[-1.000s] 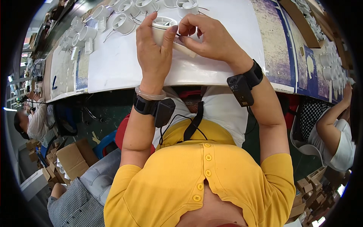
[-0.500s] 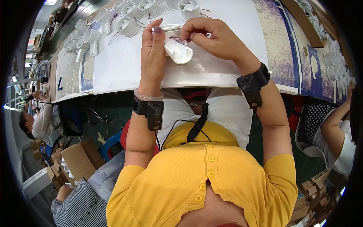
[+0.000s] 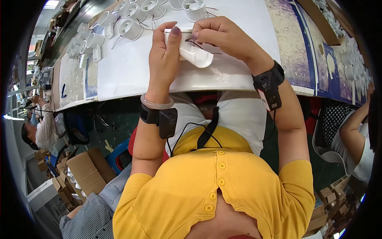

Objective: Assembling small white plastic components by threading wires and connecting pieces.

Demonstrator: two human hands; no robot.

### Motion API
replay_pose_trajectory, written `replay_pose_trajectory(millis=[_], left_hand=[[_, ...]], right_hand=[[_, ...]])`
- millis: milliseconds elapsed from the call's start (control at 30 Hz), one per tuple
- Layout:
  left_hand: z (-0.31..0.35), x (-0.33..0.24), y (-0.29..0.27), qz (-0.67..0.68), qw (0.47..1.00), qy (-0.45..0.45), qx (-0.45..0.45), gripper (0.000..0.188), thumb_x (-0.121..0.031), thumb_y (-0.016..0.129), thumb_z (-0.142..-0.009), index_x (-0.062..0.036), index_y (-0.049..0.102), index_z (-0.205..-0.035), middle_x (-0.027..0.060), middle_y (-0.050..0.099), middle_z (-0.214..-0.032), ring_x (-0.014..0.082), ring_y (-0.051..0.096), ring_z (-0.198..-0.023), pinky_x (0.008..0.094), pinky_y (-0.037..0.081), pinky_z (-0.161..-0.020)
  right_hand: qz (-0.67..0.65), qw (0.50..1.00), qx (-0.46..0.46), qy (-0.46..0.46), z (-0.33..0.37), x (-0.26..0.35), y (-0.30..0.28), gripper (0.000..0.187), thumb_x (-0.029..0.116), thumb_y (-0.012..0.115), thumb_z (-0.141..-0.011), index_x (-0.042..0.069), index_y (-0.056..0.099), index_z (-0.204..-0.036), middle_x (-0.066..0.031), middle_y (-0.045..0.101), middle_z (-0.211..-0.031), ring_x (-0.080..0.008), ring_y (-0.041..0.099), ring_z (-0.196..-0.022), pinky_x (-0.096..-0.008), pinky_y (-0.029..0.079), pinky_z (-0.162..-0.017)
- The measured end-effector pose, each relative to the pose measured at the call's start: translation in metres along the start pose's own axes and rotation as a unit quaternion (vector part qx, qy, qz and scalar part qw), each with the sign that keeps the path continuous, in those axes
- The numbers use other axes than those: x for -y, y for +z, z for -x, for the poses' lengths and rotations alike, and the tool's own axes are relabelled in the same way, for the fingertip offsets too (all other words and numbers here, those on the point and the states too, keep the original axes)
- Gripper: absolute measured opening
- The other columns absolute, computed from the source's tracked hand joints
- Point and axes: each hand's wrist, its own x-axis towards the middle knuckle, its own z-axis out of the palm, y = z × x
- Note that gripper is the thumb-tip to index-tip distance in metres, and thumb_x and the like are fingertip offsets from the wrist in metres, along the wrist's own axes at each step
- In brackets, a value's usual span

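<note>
Head view, only one camera. Left hand wrapped around a white plastic housing, thumb up along its left side, fingers closed on it, holding it just above the white desk at the near edge. Right hand on the housing's top right, fingertips pinched together on a thin dark wire that loops across the part's open face. Both hands meet on the same piece, so closed: left clamped on the housing, right pinched on the wire.

Housing is tilted, rounded lower end pointing toward the person. Can't tell whether the wire end is already seated inside or loose; too small to read.

Further back on the desk: a row of similar white round housings with wire tails, well apart from the hands. Black wrist units strapped on both forearms, clear bangle on the left. Another person seated at far left, an arm of a third at far right; neither is near the part.

Judgement: step in hand looks like routing or tucking the wire into the housing. Next move likely needs fine fingertip guidance from the right hand while the left keeps the part from rotating. Risk: wire slipping out of the pinch.
</note>
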Motion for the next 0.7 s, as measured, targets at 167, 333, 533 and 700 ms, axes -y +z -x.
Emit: replay_pose_trajectory(millis=[167,333,533,700], left_hand=[[0.006,0.007,0.000,0.044,0.998,-0.004,0.053,0.058,-0.046,0.061,-0.090,-0.0053,0.043,-0.127,0.0081,0.059,-0.104,0.0149,0.054,-0.096,0.0267,0.045,-0.082],[0.007,0.015,0.005,-0.076,0.961,0.265,0.029,0.072,-0.038,0.078,-0.074,-0.0062,0.042,-0.127,0.0115,0.054,-0.118,0.0230,0.053,-0.109,0.0326,0.046,-0.091],[0.007,0.014,0.002,-0.181,0.934,0.307,0.027,0.075,-0.020,0.090,-0.056,-0.0101,0.050,-0.119,0.0114,0.055,-0.119,0.0280,0.054,-0.109,0.0359,0.048,-0.091],[0.009,0.016,0.002,-0.177,0.934,0.309,0.019,0.068,-0.014,0.087,-0.055,-0.0109,0.054,-0.114,0.0101,0.056,-0.115,0.0273,0.054,-0.108,0.0358,0.049,-0.089]], right_hand=[[-0.130,0.991,-0.034,0.017,0.003,0.003,-0.001,0.019,0.020,0.057,-0.086,0.004,0.064,-0.079,0.0035,0.057,-0.072,-0.0047,0.050,-0.069,-0.0204,0.040,-0.066],[-0.125,0.992,-0.036,-0.001,0.003,0.000,-0.001,0.020,0.020,0.057,-0.087,0.003,0.065,-0.082,0.0021,0.059,-0.075,-0.0043,0.052,-0.073,-0.0197,0.041,-0.068],[-0.085,0.996,-0.011,-0.022,0.006,0.000,-0.004,0.017,0.018,0.057,-0.088,0.003,0.065,-0.082,0.0026,0.059,-0.075,-0.0035,0.052,-0.072,-0.0196,0.041,-0.068],[-0.064,0.998,0.000,-0.016,0.006,0.003,-0.004,0.016,0.016,0.057,-0.088,0.003,0.065,-0.081,0.0028,0.058,-0.073,-0.0033,0.052,-0.070,-0.0188,0.042,-0.066]])
